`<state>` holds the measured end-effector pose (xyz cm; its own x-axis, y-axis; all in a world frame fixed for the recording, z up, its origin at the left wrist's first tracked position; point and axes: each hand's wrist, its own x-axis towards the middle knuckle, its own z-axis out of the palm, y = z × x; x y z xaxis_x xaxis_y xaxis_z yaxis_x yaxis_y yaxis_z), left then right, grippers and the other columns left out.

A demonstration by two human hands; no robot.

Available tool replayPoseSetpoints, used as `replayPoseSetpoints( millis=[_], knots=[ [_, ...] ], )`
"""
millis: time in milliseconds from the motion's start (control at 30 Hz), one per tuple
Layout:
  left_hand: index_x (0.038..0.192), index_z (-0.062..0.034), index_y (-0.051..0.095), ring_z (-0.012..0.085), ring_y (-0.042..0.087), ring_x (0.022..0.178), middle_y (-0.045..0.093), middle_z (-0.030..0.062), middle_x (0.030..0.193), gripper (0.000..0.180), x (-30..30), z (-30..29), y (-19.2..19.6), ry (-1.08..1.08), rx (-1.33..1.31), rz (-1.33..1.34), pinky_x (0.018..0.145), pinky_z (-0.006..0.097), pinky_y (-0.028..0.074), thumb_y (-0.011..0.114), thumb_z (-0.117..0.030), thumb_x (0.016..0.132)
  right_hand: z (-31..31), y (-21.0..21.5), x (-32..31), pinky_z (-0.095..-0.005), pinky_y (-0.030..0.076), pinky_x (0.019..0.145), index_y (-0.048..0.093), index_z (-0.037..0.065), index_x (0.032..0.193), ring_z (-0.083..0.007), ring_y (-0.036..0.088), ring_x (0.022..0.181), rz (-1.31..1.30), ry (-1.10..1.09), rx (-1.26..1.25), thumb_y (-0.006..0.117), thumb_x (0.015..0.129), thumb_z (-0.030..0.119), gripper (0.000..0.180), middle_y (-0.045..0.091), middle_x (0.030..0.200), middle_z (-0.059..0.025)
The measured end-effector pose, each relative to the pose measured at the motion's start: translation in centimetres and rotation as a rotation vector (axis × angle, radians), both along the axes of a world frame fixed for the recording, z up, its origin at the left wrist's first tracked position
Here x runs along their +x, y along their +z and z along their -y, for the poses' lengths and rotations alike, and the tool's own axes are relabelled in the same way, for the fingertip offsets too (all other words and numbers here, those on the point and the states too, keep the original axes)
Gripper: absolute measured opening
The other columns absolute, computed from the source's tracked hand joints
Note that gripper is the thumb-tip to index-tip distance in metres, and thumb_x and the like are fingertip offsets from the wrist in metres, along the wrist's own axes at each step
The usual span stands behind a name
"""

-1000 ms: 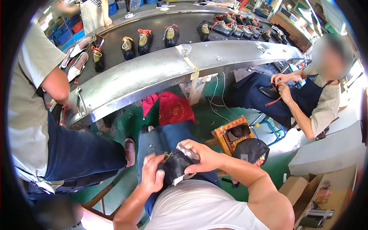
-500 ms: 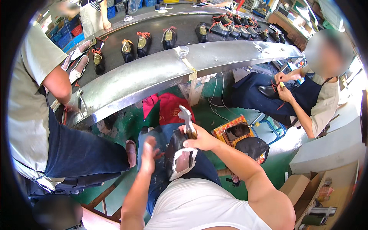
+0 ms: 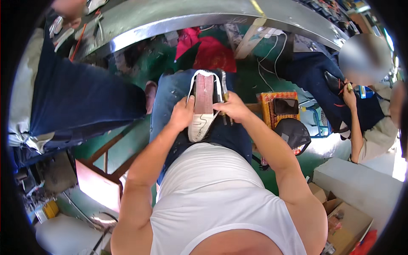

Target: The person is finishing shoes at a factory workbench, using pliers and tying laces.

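Note:
A dark shoe upper on a last [image 3: 204, 95] lies bottom up across my thighs, with a pinkish sole board and a white lining edge around it. My left hand [image 3: 182, 113] is closed on its left side, thumb at the lining edge. On the opposite side my right hand [image 3: 234, 109] pinches the edge near the board. Metal lasting pliers [image 3: 224, 80] run through that same hand, with the jaws beyond the fingers and the handles below. The fingertips under the shoe are hidden.
A metal-edged bench [image 3: 170, 27] crosses ahead, with red cloth [image 3: 215, 55] beneath it. At right are a stool with a phone [image 3: 286, 106] and a black cap [image 3: 293, 132]. A co-worker handles a black shoe [image 3: 333, 81] there; another person's leg [image 3: 89, 91] is at left.
My view has tipped down. My left hand has come from apart onto the shoe. My right hand has lowered the pliers beside the shoe and now grips its edge, with the shoe straighter.

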<state>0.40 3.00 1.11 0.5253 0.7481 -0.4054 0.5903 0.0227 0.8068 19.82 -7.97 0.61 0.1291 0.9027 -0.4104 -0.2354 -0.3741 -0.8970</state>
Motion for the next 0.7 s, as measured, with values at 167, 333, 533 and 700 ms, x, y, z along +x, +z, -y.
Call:
replayPoseSetpoints(
  millis=[167,333,533,700],
  knots=[
    [0.136,0.0009,0.048,0.0235,0.066,0.102,0.063,0.0129,0.119,0.053,-2.3,-3.4,0.3,-0.171,-0.852,0.345,0.088,0.035,0.055,0.057,-0.004,0.084,0.3,-0.4,0.7,-0.0295,0.047,0.057,0.059,0.002,0.089,-0.0131,0.055,0.059,0.415,0.031,-0.137,0.071,0.074,0.003,0.019,0.057,0.070,-0.0022],
    [0.156,-0.0003,0.013,0.0273,0.047,0.132,0.047,0.0201,0.142,0.094,-3.2,-0.1,0.2,-0.238,-0.890,0.469,0.106,0.041,0.043,0.067,-0.012,0.080,6.0,3.0,1.7,-0.0265,0.047,0.066,0.054,0.002,0.116,-0.0105,0.057,0.073,0.297,-0.054,-0.110,0.069,0.085,0.016,0.037,0.062,0.088,-0.0055],
    [0.155,0.0035,0.008,0.0300,0.038,0.141,0.037,0.0250,0.151,0.109,-3.7,3.1,-1.6,-0.211,-0.207,0.288,0.116,0.032,0.027,0.078,-0.020,0.075,8.5,9.5,0.2,-0.0378,0.051,0.082,0.051,-0.001,0.127,-0.0327,0.063,0.090,0.690,0.626,-0.346,0.063,0.088,0.007,0.041,0.063,0.104,-0.0192],
    [0.156,0.0002,0.009,0.0236,0.029,0.144,0.030,0.0178,0.156,0.102,-3.6,3.8,-0.6,-0.143,-0.430,0.387,0.118,0.032,0.021,0.071,0.001,0.075,6.2,9.4,-1.0,-0.0436,0.050,0.089,0.046,-0.008,0.134,-0.0402,0.057,0.111,1.281,0.629,0.119,0.064,0.078,0.001,0.059,0.058,0.115,-0.0269]
  ],
)
